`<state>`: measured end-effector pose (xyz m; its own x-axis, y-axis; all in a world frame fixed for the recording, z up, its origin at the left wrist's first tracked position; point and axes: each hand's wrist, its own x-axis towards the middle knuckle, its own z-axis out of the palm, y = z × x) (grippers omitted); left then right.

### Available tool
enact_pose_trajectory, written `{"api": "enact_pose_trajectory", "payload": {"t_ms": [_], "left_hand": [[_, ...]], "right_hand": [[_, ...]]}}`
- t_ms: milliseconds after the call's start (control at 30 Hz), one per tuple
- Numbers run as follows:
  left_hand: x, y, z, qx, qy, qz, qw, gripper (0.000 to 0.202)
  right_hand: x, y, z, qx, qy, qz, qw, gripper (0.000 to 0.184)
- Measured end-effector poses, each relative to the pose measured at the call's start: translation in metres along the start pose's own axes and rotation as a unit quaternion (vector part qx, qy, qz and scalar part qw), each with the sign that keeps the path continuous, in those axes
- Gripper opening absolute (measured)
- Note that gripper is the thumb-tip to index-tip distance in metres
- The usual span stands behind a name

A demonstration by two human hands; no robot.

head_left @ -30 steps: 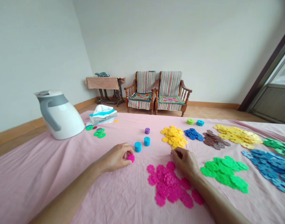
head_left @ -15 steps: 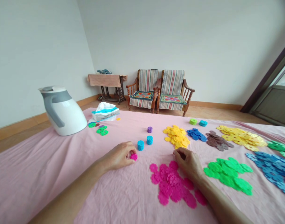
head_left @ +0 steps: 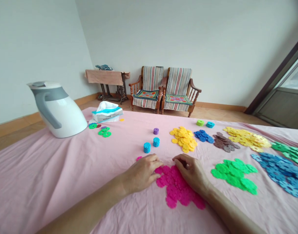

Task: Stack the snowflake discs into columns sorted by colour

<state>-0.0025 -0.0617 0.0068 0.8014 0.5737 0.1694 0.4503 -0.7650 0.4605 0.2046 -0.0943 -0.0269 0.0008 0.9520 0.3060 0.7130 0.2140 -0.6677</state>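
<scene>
While hands (head_left: 141,174) (head_left: 191,172) touch pink pile's (head_left: 178,191) edges, open cloth (head_left: 66,172) lies left.

I'm seeing a matt pink cloth (head_left: 66,169) covering the surface, soft and lightly creasing. The magenta discs (head_left: 178,188) are looking like moulded plastic, dull rather than shiny. The kettle (head_left: 63,113) is showing glossy white plastic with a matt grey handle. The tissue pack (head_left: 107,113) is glinting like thin plastic wrap. The chairs (head_left: 149,94) are showing varnished wood and striped woven cloth.

bright, soft daylight, perhaps from the window (head_left: 292,81) (right side); wide-angle bending at edges, sharp centre.
</scene>
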Motion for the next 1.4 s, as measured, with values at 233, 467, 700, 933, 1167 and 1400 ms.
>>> {"api": "enact_pose_trajectory", "payload": {"t_ms": [233, 467, 700, 933, 1167, 1400], "left_hand": [[0.001, 0.0, -0.004, -0.021, -0.017, -0.022, 0.999, 0.021], [0.003, -0.004, -0.002, -0.026, 0.004, -0.029, 0.999, 0.017], [-0.007, -0.029, -0.042, -0.007, 0.098, -0.068, 0.993, 0.022], [-0.016, -0.048, -0.052, 0.001, 0.055, -0.074, 0.996, 0.029], [-0.015, -0.05, -0.04, 0.007, 0.015, -0.065, 0.998, 0.021], [-0.015, -0.051, -0.039, 0.012, 0.009, -0.066, 0.998, 0.021]], "right_hand": [[-0.001, 0.006, -0.001, 0.011, 0.017, 0.024, 1.0, 0.026], [0.001, 0.016, 0.0, 0.008, 0.027, 0.028, 0.999, 0.028], [0.001, 0.011, -0.005, 0.008, 0.014, 0.037, 0.999, 0.03], [0.001, 0.014, -0.003, -0.001, 0.009, 0.029, 1.0, 0.029], [0.001, 0.019, -0.001, -0.009, 0.002, 0.025, 1.0, 0.027], [0.001, 0.021, -0.001, -0.016, -0.001, 0.018, 1.0, 0.03]]}}
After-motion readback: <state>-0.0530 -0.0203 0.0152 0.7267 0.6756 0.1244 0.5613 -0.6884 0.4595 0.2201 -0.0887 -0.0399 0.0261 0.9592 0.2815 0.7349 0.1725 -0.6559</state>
